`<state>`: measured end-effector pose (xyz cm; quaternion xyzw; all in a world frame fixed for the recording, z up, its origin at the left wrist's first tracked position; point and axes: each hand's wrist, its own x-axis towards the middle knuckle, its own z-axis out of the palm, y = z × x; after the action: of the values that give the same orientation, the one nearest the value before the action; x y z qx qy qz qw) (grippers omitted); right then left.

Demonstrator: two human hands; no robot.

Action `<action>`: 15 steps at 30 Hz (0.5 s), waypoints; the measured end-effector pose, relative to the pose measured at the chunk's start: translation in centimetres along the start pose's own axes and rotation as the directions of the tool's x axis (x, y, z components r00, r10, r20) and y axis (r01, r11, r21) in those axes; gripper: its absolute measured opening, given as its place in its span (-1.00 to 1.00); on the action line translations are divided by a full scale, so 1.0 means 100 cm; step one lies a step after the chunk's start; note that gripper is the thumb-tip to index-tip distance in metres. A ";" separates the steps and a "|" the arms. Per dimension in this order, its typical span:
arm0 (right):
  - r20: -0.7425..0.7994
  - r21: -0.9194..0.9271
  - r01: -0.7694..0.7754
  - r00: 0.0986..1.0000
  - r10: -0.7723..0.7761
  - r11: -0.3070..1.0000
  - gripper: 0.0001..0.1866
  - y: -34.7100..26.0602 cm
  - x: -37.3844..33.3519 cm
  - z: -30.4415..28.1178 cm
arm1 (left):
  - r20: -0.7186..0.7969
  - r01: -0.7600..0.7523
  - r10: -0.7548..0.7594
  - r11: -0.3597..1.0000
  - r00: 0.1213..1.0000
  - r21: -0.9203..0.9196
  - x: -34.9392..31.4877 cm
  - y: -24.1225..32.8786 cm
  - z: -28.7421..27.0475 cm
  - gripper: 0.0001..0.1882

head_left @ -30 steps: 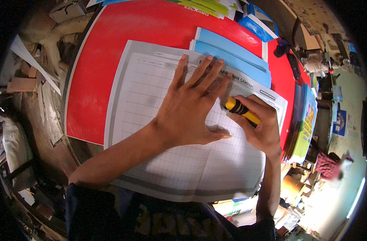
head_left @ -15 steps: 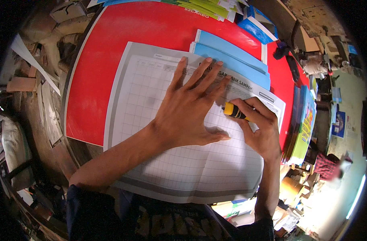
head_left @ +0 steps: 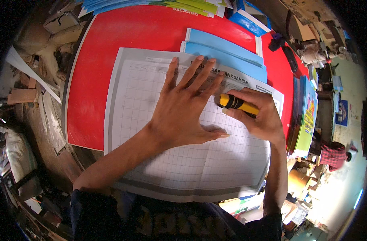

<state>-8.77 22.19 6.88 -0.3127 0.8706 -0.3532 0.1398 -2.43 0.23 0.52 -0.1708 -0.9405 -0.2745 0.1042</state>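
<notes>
A large printed grid sheet (head_left: pixel 179 172) with a grey border lies in front of me, creased down its middle. Spread flat on its upper part is my left hand (head_left: pixel 179 106), fingers apart and pointing away from me. My right hand (head_left: pixel 264 114) is closed round a short yellow tool with black bands (head_left: pixel 241 105), held slanted over the sheet, right of my left fingers. Its working end is not clear, so its exact kind cannot be told. Light blue sheets (head_left: pixel 227 54) stick out from beneath the far edge of the grid sheet.
Under the papers is a red tabletop (head_left: pixel 123 30). A pile of blue and green printed papers (head_left: pixel 191 6) sits along its far edge, near a blue-and-white box (head_left: pixel 249 20). Colourful booklets (head_left: pixel 306 114) are stacked at the right. Wooden pieces (head_left: pixel 23 96) clutter the left.
The right hand has turned and shifted slightly up, so the tool now lies more level, its tip farther left. My left hand stays spread on the sheet. The whole view has shifted a little.
</notes>
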 end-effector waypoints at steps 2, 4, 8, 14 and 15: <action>-0.013 0.278 -0.149 0.987 0.159 0.949 -0.67 0.000 -0.002 0.003 | 0.001 -0.009 0.009 1.000 1.000 -0.005 -0.001 0.001 0.000 0.26; -0.023 0.302 -0.181 0.980 0.197 0.936 -0.67 0.000 -0.004 0.006 | 0.001 -0.006 0.006 1.000 1.000 -0.010 -0.001 0.001 0.002 0.27; -0.015 0.381 -0.359 0.919 0.395 0.852 -0.72 -0.020 -0.009 0.012 | -0.059 -0.037 0.034 0.999 0.998 -0.037 -0.001 -0.002 0.003 0.25; -0.244 -0.135 0.073 0.964 -0.104 0.988 -0.60 -0.011 -0.024 0.015 | -0.077 -0.032 0.029 0.999 0.997 -0.035 0.000 -0.001 0.003 0.27; -0.238 -0.136 0.076 0.965 -0.107 0.988 -0.60 -0.008 -0.025 0.015 | -0.076 -0.037 0.035 0.999 0.996 -0.024 -0.001 -0.001 0.004 0.29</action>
<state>-5.84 22.54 6.40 -0.3147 0.8863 -0.3397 -0.0048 -2.40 0.31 0.08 -0.1786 -0.9291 -0.2906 0.1426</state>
